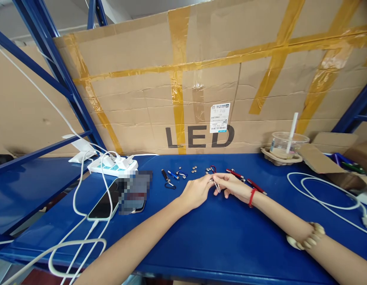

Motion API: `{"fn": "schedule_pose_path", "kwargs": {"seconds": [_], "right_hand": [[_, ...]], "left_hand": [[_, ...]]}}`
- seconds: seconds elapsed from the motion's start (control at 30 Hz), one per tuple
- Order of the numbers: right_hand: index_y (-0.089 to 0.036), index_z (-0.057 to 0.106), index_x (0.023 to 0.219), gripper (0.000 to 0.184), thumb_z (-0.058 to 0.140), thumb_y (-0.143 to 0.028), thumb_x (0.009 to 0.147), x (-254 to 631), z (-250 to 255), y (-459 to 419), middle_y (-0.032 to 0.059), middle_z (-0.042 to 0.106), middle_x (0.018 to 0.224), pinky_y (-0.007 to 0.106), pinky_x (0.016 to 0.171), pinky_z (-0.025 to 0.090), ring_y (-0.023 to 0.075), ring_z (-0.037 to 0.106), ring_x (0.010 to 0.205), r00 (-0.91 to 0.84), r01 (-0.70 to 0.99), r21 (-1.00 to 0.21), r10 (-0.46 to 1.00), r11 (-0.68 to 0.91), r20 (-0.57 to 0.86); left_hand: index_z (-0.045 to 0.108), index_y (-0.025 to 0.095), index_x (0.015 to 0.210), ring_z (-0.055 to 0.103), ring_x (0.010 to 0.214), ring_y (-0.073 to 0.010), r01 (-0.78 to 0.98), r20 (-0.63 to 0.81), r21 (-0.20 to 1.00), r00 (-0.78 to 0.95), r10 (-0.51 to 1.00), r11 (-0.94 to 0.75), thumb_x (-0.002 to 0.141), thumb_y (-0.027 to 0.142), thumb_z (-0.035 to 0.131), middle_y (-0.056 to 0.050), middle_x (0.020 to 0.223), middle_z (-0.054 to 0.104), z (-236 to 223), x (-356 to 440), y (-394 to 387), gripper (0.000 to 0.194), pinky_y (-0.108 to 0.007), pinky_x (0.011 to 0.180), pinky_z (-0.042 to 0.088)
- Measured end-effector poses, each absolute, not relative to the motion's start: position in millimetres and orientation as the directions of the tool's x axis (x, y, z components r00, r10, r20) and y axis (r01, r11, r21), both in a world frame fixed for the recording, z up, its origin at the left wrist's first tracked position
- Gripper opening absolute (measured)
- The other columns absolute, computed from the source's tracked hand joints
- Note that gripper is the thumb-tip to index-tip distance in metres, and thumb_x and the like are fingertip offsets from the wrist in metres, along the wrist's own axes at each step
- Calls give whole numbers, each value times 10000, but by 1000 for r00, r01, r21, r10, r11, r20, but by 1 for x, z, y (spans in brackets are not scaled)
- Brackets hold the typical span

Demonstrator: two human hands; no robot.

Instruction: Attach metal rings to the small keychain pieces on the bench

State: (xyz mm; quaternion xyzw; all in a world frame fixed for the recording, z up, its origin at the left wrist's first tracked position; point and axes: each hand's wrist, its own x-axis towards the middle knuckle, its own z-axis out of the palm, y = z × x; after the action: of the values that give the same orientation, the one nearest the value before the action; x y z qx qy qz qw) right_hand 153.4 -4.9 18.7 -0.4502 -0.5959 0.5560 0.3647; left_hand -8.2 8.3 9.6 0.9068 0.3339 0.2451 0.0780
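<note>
My left hand and my right hand meet over the blue tabletop, fingertips pinched together. Between them is a small silver metal piece, slim and tilted, partly hidden by the fingers; its exact kind I cannot make out. Just beyond the hands lie several small round button cells and a red carabiner clip. To the left are a black pocket torch, a blue pocket torch and a blue carabiner clip. Past my right hand lie slim red torches.
A phone, a partly blurred dark item and a white power strip with cables occupy the left. A plastic cup with a straw, an open carton and a coiled white cable are at right. Cardboard stands behind.
</note>
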Motion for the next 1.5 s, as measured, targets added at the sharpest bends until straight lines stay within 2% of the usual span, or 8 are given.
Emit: {"fn": "schedule_pose_path", "kwargs": {"seconds": [0.23, 0.4, 0.53, 0.73, 0.87, 1.03, 1.27, 1.5], "right_hand": [[-117, 517, 990, 438, 393, -495, 805, 148, 19, -9, 123, 612, 881, 113, 334, 395, 117, 611, 574, -356, 233, -972, 931, 3, -82], [-116, 503, 959, 486, 266, -521, 834, 140, 12, -10, 89, 596, 738, 134, 308, 398, 112, 584, 523, -283, 346, -933, 959, 97, -5], [-125, 499, 925, 462, 268, -515, 833, 137, 11, -13, 57, 561, 679, 142, 291, 391, 103, 555, 492, -251, 405, -900, 966, 164, 63], [-140, 485, 919, 452, 255, -519, 830, 138, 9, -14, 36, 533, 665, 157, 292, 391, 96, 528, 472, -265, 443, -873, 960, 205, 92], [-156, 481, 841, 432, 243, -516, 831, 138, 7, -17, 22, 530, 650, 165, 309, 387, 93, 516, 459, -267, 512, -823, 956, 245, 118], [-174, 469, 768, 350, 258, -440, 852, 139, 8, -20, -16, 490, 510, 172, 382, 382, 91, 492, 425, -271, 615, -732, 950, 293, 152], [-176, 491, 840, 389, 242, -475, 847, 140, 7, -20, 0, 542, 598, 185, 385, 376, 96, 512, 438, -267, 625, -721, 950, 301, 165], [-173, 486, 805, 433, 235, -524, 833, 139, 7, -19, -10, 495, 521, 179, 343, 381, 98, 484, 404, -278, 598, -748, 950, 287, 142]], "left_hand": [[423, 204, 1049, 571, 845, -149, 594, 369, 234, 678, 635, -770, 902, 271, 239, -6, 976, 586, 9, -7, 8, 245, -223, 635, 416], [446, 186, 957, 577, 748, -127, 623, 364, 183, 676, 641, -761, 901, 263, 231, 3, 877, 598, 10, -5, 6, 235, -203, 590, 403], [443, 180, 913, 574, 737, -124, 617, 361, 183, 682, 636, -765, 903, 267, 219, 7, 830, 597, 11, -6, 4, 241, -207, 606, 407], [452, 187, 920, 571, 745, -120, 596, 322, 198, 710, 626, -778, 896, 250, 231, 16, 818, 595, 12, -6, 5, 231, -213, 635, 413], [476, 178, 878, 567, 751, -122, 579, 320, 159, 736, 597, -800, 881, 228, 261, 7, 855, 593, 11, -6, 6, 221, -215, 622, 412], [496, 168, 823, 564, 753, -131, 567, 326, 95, 759, 564, -818, 868, 205, 274, -7, 848, 586, 10, -5, 6, 229, -226, 631, 417], [500, 164, 825, 563, 747, -133, 580, 321, 82, 755, 572, -811, 864, 201, 288, -13, 861, 587, 11, -5, 4, 219, -228, 639, 420], [505, 170, 805, 561, 744, -130, 567, 323, 98, 759, 565, -818, 856, 207, 312, 6, 841, 595, 11, -8, 4, 203, -213, 606, 402]]}}
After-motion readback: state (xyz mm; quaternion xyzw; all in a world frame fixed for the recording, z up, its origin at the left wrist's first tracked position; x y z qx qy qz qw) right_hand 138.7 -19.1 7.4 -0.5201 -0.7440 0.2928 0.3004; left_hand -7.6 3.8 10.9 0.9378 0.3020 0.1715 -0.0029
